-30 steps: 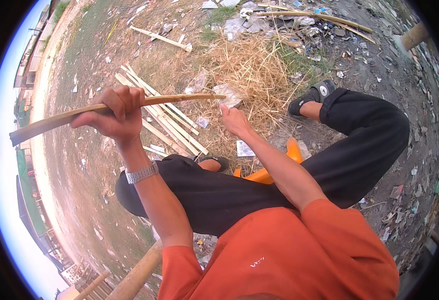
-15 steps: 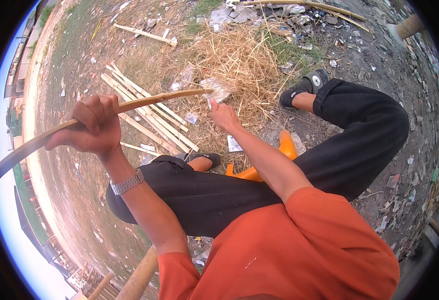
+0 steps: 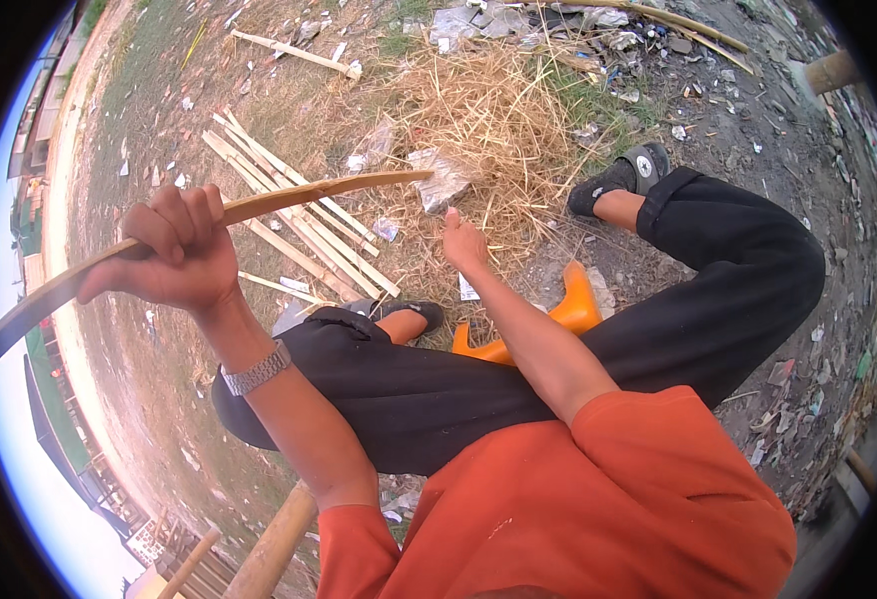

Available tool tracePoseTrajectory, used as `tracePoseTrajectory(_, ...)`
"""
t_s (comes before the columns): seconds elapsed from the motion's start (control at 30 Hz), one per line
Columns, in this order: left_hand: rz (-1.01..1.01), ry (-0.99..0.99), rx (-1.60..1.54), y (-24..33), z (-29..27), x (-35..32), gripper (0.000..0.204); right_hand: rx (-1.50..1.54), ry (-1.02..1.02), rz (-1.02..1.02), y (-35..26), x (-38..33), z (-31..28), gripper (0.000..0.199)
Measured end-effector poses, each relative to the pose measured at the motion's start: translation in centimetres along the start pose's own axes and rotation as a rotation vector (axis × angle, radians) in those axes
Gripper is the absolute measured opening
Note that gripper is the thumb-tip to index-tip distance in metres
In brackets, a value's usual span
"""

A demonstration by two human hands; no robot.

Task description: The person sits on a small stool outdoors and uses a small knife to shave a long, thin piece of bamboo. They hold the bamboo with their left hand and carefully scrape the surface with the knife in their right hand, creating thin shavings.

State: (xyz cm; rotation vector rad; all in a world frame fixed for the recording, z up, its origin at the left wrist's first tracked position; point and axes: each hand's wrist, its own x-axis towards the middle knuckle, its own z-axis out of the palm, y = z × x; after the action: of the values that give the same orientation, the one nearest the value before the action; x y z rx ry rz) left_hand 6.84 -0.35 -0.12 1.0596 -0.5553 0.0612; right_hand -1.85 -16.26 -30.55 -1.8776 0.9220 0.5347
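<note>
My left hand (image 3: pixel 181 245), with a metal watch on its wrist, is wrapped round a long split bamboo strip (image 3: pixel 294 196). Its broad end rises past the fist toward the left rim, and its thin end reaches right, over the ground between my feet. Below that thin end and apart from it is my right hand (image 3: pixel 465 246), fingers curled and thumb pointing up. Whatever it grips is hidden behind the hand. Several pale bamboo strips (image 3: pixel 324 250) lie in a loose bundle on the ground beyond my left forearm.
A heap of dry straw-like shavings (image 3: pixel 503 110) lies ahead of my feet. Under my right forearm sits an orange plastic object (image 3: pixel 575 304). Another bamboo piece (image 3: pixel 294 52) lies farther off. A thick pole (image 3: pixel 277 544) stands near my left elbow; litter covers the ground at right.
My right hand has moved slightly down and right, away from the strip's thin end. My left hand, still round the strip, has shifted slightly left.
</note>
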Motion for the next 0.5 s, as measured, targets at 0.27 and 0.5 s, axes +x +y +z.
tracePoseTrajectory(0.27, 0.195, 0.634, 0.422, -1.0, 3.8, -0.1, 0.069, 0.075, -0.286, -0.536, -9.5, -7.8, -5.5, 0.073)
tracePoseTrajectory(0.5, 0.214, 0.608, 0.455, -1.4, 5.3, -0.9, 0.069, 0.073, -0.159, -0.514, -7.7, -7.6, -3.7, 0.071)
